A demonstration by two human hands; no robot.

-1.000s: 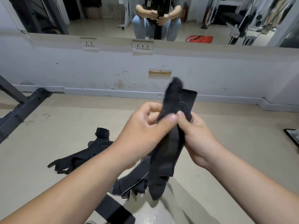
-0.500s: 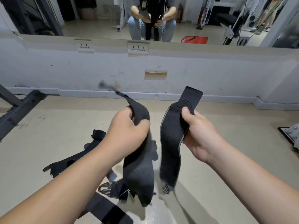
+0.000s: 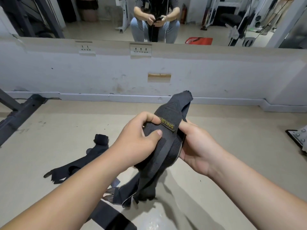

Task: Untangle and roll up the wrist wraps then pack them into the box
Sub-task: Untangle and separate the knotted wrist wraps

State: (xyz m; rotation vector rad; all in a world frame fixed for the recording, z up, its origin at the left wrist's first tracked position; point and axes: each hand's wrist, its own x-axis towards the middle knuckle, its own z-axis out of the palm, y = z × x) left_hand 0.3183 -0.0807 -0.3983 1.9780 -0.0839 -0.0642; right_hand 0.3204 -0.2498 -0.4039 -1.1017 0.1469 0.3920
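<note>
A black wrist wrap (image 3: 167, 143) with a yellow-lettered label is held up in front of me, its top end pointing toward the wall and its tail hanging to the floor. My left hand (image 3: 137, 141) grips it from the left, thumb pressed on the fabric. My right hand (image 3: 197, 146) holds its right side, fingers curled behind it. More black wraps (image 3: 78, 165) lie tangled on the floor at the left, and another strap (image 3: 113, 216) lies under my left forearm. No box is in view.
A dark metal rack base (image 3: 18, 113) crosses the floor at the far left. A bolted metal plate (image 3: 299, 136) sits at the right edge. The white wall with sockets (image 3: 140, 50) and a mirror above stands ahead. Clear plastic (image 3: 154, 219) lies below the wrap.
My hands, apart half a second ago with a strap section in each, have come together. Both now hold the wrap bunched between them, label facing me.
</note>
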